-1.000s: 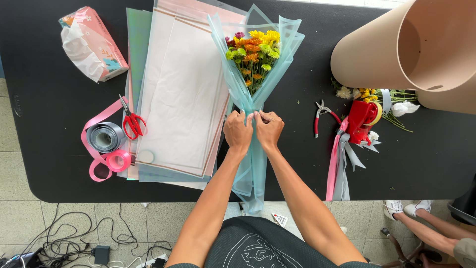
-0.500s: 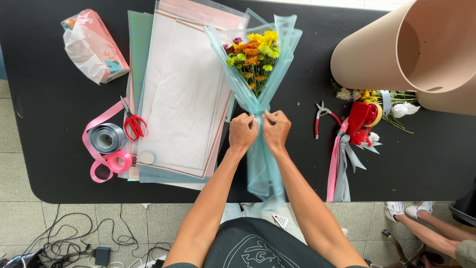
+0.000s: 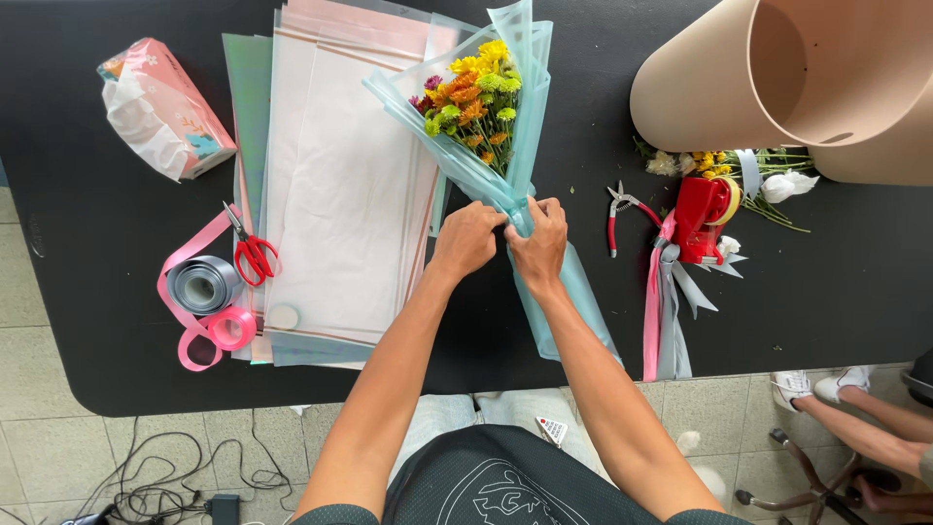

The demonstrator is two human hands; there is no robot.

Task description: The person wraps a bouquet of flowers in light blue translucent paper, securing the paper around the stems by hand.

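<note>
Here both hands meet at the waist of a bouquet (image 3: 483,112) lying on a black table (image 3: 87,311). The left hand (image 3: 466,238) is closed around the blue wrap (image 3: 573,292) at the point where it narrows, fingers curled over the stems. The right hand (image 3: 537,236) grips the same gathered spot from the other side, touching the left hand. The bouquet lies tilted, with yellow, orange and green flower heads toward the far edge of the table and the wrap's tail running toward the near edge.

Just left of the bouquet is a stack of wrapping paper sheets (image 3: 340,194), partly under the wrap. Red scissors (image 3: 251,255) rest at the stack's left edge, beside a grey ribbon roll (image 3: 202,284) and a pink ribbon roll (image 3: 231,328). A tissue pack (image 3: 160,107) lies at the far left. To the right are a red tape dispenser (image 3: 705,219), red-handled clippers (image 3: 619,216), loose flowers (image 3: 739,170) and a large beige paper roll (image 3: 797,78).
</note>
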